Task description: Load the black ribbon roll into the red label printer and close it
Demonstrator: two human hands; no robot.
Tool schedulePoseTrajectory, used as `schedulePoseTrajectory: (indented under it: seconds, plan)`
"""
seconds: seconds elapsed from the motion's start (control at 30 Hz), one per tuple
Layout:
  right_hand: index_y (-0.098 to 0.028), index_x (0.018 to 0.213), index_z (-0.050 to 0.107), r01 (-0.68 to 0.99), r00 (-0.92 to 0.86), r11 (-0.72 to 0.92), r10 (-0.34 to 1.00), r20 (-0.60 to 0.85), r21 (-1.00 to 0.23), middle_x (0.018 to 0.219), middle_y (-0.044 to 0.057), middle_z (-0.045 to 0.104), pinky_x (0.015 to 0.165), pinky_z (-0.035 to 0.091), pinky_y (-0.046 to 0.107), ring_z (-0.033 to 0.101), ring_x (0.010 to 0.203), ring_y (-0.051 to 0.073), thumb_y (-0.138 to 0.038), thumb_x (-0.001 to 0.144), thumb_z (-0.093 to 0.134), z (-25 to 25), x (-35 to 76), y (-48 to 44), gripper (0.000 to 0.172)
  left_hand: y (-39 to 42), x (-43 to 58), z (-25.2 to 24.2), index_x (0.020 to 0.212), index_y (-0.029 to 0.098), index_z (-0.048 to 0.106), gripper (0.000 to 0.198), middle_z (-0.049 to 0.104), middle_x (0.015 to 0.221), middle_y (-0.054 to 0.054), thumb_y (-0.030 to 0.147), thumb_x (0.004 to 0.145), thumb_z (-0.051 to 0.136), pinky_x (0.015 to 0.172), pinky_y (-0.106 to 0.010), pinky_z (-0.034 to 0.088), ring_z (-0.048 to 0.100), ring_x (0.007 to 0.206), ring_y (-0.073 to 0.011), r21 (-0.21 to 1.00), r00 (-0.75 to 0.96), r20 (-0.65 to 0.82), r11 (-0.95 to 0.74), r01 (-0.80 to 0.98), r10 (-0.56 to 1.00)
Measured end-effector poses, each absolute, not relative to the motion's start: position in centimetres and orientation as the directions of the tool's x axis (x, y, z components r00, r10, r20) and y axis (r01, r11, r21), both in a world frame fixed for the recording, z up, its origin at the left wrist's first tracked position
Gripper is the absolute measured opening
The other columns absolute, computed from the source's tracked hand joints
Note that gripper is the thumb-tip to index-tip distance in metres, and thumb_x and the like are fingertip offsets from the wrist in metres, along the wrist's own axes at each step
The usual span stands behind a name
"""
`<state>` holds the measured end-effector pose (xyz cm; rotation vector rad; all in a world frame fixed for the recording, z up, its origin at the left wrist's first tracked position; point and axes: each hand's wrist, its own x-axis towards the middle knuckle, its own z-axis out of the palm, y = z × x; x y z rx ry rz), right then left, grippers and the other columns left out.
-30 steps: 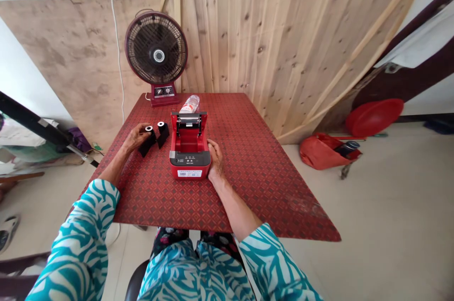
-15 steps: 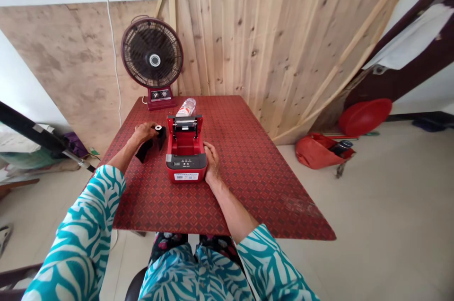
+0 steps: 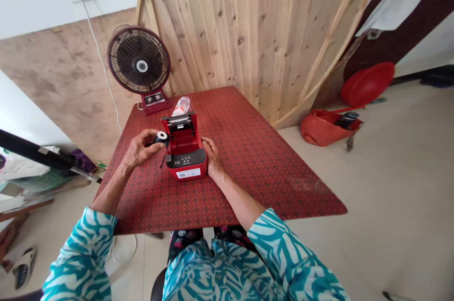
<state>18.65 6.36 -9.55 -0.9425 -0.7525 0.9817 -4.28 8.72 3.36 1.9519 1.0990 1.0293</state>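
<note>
A small red and black printer (image 3: pixel 184 151) stands on the red patterned table (image 3: pixel 248 149) with its lid raised and its paper bay showing. My left hand (image 3: pixel 142 148) is closed around a black roll with a white core (image 3: pixel 161 138), held just above the table beside the printer's left edge. A dark tail of the roll hangs below my fingers. My right hand (image 3: pixel 212 155) lies against the printer's right side with its fingers curled along the casing.
A maroon table fan (image 3: pixel 139 63) stands at the table's far left, with a plastic bottle (image 3: pixel 180 105) lying behind the printer. Wooden planks lean on the wall behind. A red bag (image 3: pixel 324 127) and red basin (image 3: pixel 367 84) sit on the floor at right.
My left hand has lifted a black roll from the table at left and carried it to the printer's side. The right hand stayed on the printer. The camera tilted.
</note>
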Motion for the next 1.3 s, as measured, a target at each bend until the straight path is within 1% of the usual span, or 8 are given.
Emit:
schedulePoseTrajectory:
  seconds: [0.17, 0.37, 0.5, 0.63, 0.8, 0.9, 1.03, 1.3]
  plan:
    - [-0.027, 0.102, 0.070, -0.308, 0.372, 0.234, 0.922, 0.109, -0.922, 0.101, 0.001, 0.072, 0.090, 0.049, 0.035, 0.062, 0.103, 0.022, -0.053, 0.078, 0.061, -9.1, 18.7, 6.2, 0.037, 8.1, 0.0, 3.9, 0.101, 0.021, 0.066, 0.029, 0.071, 0.099, -0.004, 0.035, 0.077, 0.071, 0.088, -0.034, 0.051, 0.066, 0.095, -0.0207, 0.569, 0.558, 0.241, -0.581, 0.582, 0.794]
    - [-0.026, 0.102, 0.070, -0.299, 0.360, 0.210, 0.928, 0.094, -0.931, 0.108, 0.002, 0.071, 0.101, 0.045, 0.039, 0.061, 0.108, 0.022, -0.051, 0.078, 0.060, -8.6, 18.8, 5.9, 0.036, 9.6, 3.7, 4.4, 0.108, 0.023, 0.060, 0.032, 0.073, 0.104, -0.005, 0.025, 0.078, 0.071, 0.083, -0.033, 0.051, 0.069, 0.099, -0.0245, 0.227, 0.530, -0.021, -0.512, 0.828, 0.848]
    - [-0.026, 0.101, 0.071, -0.291, 0.366, 0.213, 0.926, 0.097, -0.933, 0.108, 0.002, 0.071, 0.103, 0.044, 0.040, 0.061, 0.108, 0.021, -0.050, 0.079, 0.059, -8.5, 18.7, 6.0, 0.034, 10.5, 5.2, 4.4, 0.110, 0.024, 0.062, 0.032, 0.073, 0.111, -0.007, 0.027, 0.080, 0.071, 0.080, -0.031, 0.050, 0.069, 0.103, -0.0266, -0.015, 0.512, -0.155, -0.520, 0.854, 0.845]
    - [-0.027, 0.102, 0.071, -0.280, 0.365, 0.218, 0.925, 0.107, -0.935, 0.109, 0.002, 0.071, 0.104, 0.044, 0.040, 0.060, 0.109, 0.021, -0.051, 0.080, 0.059, -8.8, 18.7, 6.3, 0.035, 11.6, 6.3, 4.0, 0.111, 0.022, 0.065, 0.033, 0.073, 0.112, -0.009, 0.027, 0.079, 0.071, 0.080, -0.031, 0.051, 0.069, 0.104, -0.0277, -0.100, 0.507, -0.211, -0.534, 0.839, 0.836]
    - [-0.027, 0.103, 0.071, -0.267, 0.361, 0.224, 0.925, 0.118, -0.937, 0.109, 0.002, 0.071, 0.104, 0.044, 0.040, 0.060, 0.110, 0.021, -0.050, 0.081, 0.058, -8.8, 18.8, 6.1, 0.035, 12.2, 4.9, 4.5, 0.105, 0.022, 0.071, 0.025, 0.075, 0.108, -0.007, 0.029, 0.081, 0.068, 0.081, -0.029, 0.052, 0.070, 0.099, -0.0246, 0.084, 0.615, -0.218, -0.613, 0.786, 0.758]
    - [-0.027, 0.103, 0.070, -0.277, 0.360, 0.216, 0.927, 0.107, -0.936, 0.112, 0.002, 0.070, 0.104, 0.043, 0.040, 0.060, 0.110, 0.021, -0.051, 0.080, 0.058, -8.7, 18.8, 5.9, 0.035, 10.5, 2.0, 4.7, 0.110, 0.022, 0.071, 0.029, 0.075, 0.111, -0.005, 0.036, 0.090, 0.055, 0.085, -0.028, 0.053, 0.071, 0.098, -0.0213, 0.344, 0.634, 0.047, -0.608, 0.715, 0.772]
    - [-0.026, 0.103, 0.070, -0.299, 0.370, 0.223, 0.923, 0.102, -0.928, 0.111, 0.002, 0.070, 0.103, 0.043, 0.041, 0.060, 0.111, 0.022, -0.052, 0.079, 0.058, -8.8, 18.7, 5.7, 0.037, 5.9, -1.7, 2.5, 0.117, 0.017, 0.069, 0.046, 0.074, 0.112, -0.010, 0.048, 0.096, 0.043, 0.090, -0.032, 0.054, 0.069, 0.101, -0.0227, 0.495, 0.300, 0.392, -0.475, 0.728, 0.870]
    - [-0.024, 0.103, 0.068, -0.257, 0.415, 0.259, 0.900, 0.136, -0.931, 0.111, 0.005, 0.070, 0.096, 0.046, 0.040, 0.061, 0.106, 0.022, -0.052, 0.080, 0.055, -9.7, 18.4, 6.4, 0.039, 2.9, -2.2, -2.7, 0.129, 0.011, 0.063, 0.080, 0.070, 0.121, -0.016, 0.075, 0.091, 0.032, 0.092, -0.037, 0.056, 0.069, 0.106, -0.0270, 0.770, 0.199, 0.215, -0.292, 0.568, 0.956]
